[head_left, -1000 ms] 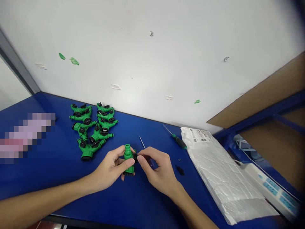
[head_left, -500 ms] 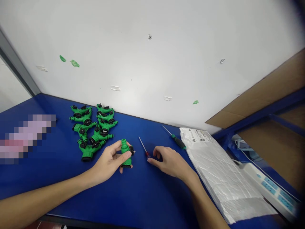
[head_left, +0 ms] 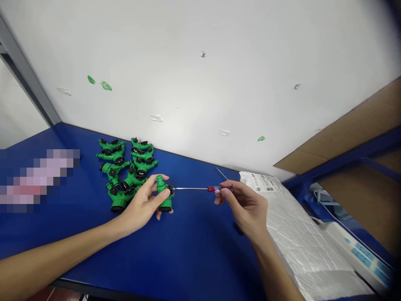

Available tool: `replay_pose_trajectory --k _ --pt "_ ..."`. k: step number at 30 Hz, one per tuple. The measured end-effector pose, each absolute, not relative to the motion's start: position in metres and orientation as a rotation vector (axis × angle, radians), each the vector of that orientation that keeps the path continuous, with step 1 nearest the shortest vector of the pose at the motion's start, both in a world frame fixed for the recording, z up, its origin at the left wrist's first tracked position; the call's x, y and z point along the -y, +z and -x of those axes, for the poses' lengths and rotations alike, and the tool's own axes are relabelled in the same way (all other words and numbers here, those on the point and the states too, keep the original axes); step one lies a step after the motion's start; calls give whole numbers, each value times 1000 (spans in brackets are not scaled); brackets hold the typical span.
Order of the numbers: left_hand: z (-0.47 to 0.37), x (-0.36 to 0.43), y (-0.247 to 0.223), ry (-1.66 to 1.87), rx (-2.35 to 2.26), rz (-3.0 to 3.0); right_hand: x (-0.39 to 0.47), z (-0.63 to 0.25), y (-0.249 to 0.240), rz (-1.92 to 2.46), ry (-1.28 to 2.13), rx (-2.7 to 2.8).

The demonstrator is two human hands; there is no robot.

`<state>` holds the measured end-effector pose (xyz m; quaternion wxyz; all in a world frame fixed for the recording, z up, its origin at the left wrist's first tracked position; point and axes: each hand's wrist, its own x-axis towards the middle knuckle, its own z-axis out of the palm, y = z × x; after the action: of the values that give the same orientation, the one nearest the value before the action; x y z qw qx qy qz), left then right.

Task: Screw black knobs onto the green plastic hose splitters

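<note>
My left hand [head_left: 142, 205] is closed around a green plastic hose connector [head_left: 162, 194] with a black part on its right side. In my right hand [head_left: 246, 205] is a screwdriver [head_left: 216, 189] with a red and clear handle, held level. Its thin metal shaft points left, and the tip meets the black part of the connector; the exact contact is too small to make out. Behind my left hand lie several green Y-shaped hose connectors [head_left: 117, 196] with black knobs, in two rough columns.
A second screwdriver [head_left: 222, 173] lies behind my right hand, mostly hidden. Right of it are a silver padded mailer [head_left: 300, 242] with a label and a white power strip [head_left: 360, 246]. A white wall [head_left: 188, 83] rises behind the blue table [head_left: 188, 259]. A blurred pink patch covers the left.
My right hand has picked up the red-handled screwdriver from the table and brought its tip to the connector. My left hand still holds the connector. The view has shifted slightly.
</note>
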<state>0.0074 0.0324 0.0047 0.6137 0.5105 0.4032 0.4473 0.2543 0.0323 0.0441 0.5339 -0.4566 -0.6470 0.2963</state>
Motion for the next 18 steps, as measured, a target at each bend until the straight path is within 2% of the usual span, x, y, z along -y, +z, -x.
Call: replay_pose_trajectory --k 18 --pt "-9 -30 7 1006 -919 -1136 -27 -255 46 1092 590 1649"
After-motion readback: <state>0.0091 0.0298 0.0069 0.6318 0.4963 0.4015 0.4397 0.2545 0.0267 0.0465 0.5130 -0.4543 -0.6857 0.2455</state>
